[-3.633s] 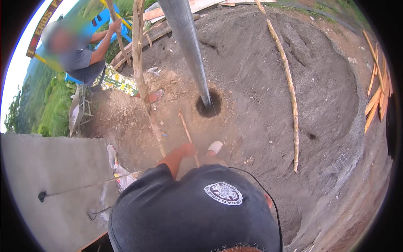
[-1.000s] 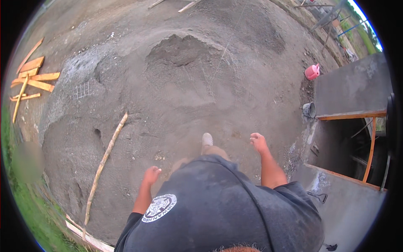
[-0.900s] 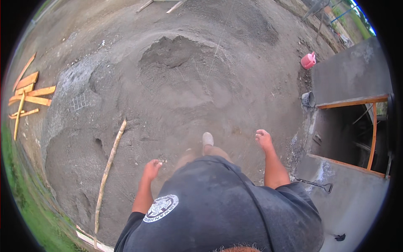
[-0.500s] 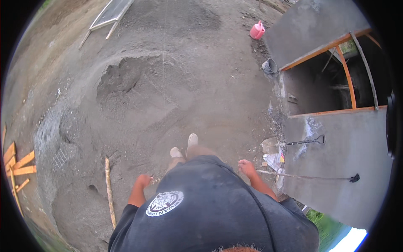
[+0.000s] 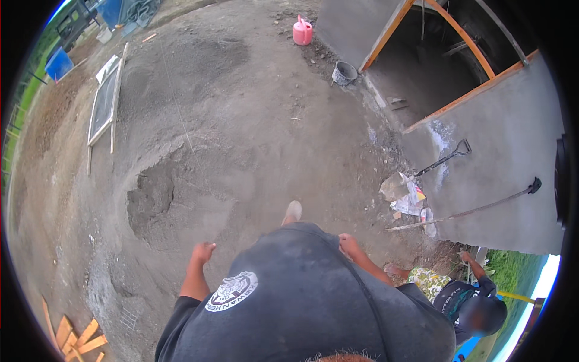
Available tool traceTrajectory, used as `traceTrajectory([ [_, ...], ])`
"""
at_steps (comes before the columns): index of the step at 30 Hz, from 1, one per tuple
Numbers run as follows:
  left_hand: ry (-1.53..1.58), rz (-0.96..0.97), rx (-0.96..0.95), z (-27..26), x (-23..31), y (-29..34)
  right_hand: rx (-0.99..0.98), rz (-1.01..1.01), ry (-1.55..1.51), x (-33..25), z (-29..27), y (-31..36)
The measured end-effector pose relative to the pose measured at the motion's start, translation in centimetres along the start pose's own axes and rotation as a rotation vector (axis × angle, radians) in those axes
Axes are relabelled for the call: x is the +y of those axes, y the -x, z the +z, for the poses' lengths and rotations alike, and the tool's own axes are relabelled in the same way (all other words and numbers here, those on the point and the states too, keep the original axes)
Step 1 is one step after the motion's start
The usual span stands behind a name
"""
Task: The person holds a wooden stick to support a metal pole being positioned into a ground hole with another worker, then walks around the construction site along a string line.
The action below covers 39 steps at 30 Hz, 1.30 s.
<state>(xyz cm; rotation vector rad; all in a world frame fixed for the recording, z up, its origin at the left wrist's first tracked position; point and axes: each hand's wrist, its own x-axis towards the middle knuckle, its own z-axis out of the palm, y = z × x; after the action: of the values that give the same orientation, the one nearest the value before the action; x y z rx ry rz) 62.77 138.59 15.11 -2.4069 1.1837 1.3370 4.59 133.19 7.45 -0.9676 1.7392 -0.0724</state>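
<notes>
My left hand hangs beside my dark shirt over the grey ground, its fingers loosely curled with nothing seen in them. On the other side, my right hand is held close to the shirt, fingers curled in and no object showing. One pale shoe sticks out past my shirt. Neither hand touches a tool. Right of my right hand, a shovel with a D-shaped grip and a second long-handled tool lean against the grey wall. Torn bags lie by the shovel's blade.
Ahead left is a hollowed sand heap, beyond it a framed screen. A bucket and a pink watering can stand along the wall. Planks lie at lower left. Another person is at lower right.
My view has swung rightward and I have stepped on. The other person has come into sight at lower right. Both hands stay without tools; the left has moved slightly forward.
</notes>
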Motion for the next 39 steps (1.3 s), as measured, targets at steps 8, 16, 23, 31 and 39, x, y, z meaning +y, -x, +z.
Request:
traceTrajectory([
  [8, 0.092, 0.163, 0.032, -5.4, 15.7, -7.6, 0.188, -0.159, -0.124, -15.7, -12.7, -12.1],
  [16, -0.237, 0.099, -0.253, -10.6, 17.6, -23.2, 0.350, 0.050, -0.249, -20.1, -18.6, -17.0],
  [23, -0.317, 0.390, -0.013, -23.9, 31.6, -35.4, 0.285, 0.158, -0.450, -23.8, -15.3, -16.1],
  [31, -0.261, 0.431, 0.025, -35.7, 55.0, -45.8, 0.343, 0.126, -0.307, -33.4, -15.1, -22.7],
  [39, -0.225, 0.404, 0.022, -37.3, 60.5, -50.2, 0.206, -0.038, -0.063, -44.7, -25.6, -34.4],
])
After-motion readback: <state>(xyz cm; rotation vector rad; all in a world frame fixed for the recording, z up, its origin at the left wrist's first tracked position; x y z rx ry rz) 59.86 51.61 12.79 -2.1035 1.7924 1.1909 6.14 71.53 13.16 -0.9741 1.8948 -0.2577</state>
